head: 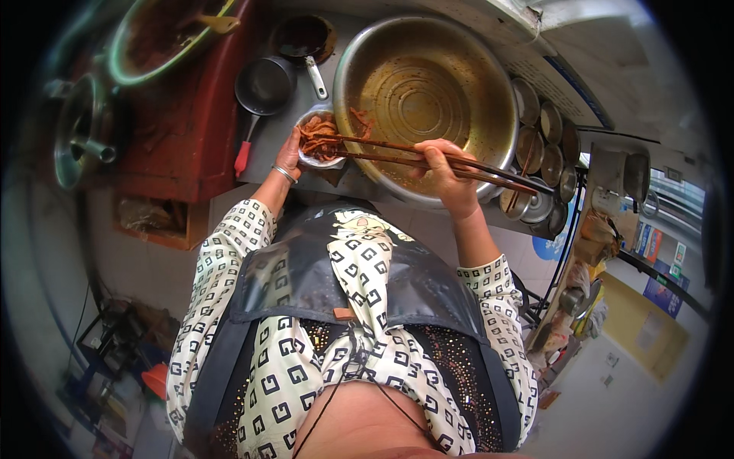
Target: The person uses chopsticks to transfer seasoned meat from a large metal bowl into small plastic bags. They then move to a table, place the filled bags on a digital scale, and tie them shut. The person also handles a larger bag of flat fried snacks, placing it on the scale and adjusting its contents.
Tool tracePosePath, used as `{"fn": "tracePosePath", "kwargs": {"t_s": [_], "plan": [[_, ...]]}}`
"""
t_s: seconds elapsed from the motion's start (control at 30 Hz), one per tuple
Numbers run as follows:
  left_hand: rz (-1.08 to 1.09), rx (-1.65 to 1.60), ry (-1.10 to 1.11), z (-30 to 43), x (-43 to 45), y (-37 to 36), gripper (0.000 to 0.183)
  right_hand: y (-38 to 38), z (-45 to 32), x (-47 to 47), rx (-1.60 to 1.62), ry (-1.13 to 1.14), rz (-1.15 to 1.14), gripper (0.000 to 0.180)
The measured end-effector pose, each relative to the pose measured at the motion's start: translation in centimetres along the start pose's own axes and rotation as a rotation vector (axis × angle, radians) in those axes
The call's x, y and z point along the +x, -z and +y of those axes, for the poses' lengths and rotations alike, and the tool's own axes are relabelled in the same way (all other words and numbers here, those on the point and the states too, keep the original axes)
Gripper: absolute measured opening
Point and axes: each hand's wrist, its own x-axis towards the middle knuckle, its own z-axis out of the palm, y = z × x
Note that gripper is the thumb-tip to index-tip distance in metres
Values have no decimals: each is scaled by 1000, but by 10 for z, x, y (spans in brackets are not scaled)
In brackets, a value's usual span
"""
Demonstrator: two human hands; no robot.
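Note:
My left hand (291, 154) grips the near left side of a small metal bowl (321, 163), which is heaped with reddish-brown strips of food (319, 135). Long dark chopsticks (395, 154) are held in my right hand (450, 172). Their tips reach over the bowl and touch the strips. A wide steel basin (424, 192) stands to the right of the bowl, under the chopsticks and my right hand. Oily residue coats its inside, and a few strips (362, 121) lie against its left wall.
Left of the bowl are a grey saucepan (265, 86) with a red handle and a pan of dark liquid (301, 37). Several small metal bowls (551, 164) crowd the basin's right side. A red counter (172, 143) at left carries a large green-rimmed bowl (117, 69).

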Motion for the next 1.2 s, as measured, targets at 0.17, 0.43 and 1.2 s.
{"fn": "tracePosePath", "kwargs": {"t_s": [0.17, 0.43, 1.2], "plan": [[-32, 11, -25, -7, -6, 1, 67, 49, 29, 17, -148, 51, 160, 13], [22, 41, 13, -8, -17, -7, 68, 38, 122, 66, -584, 277, -86, 12], [0, -24, 8, 6, 0, 2, 69, -18, -6, 14, -206, 208, -40, 9]]}}
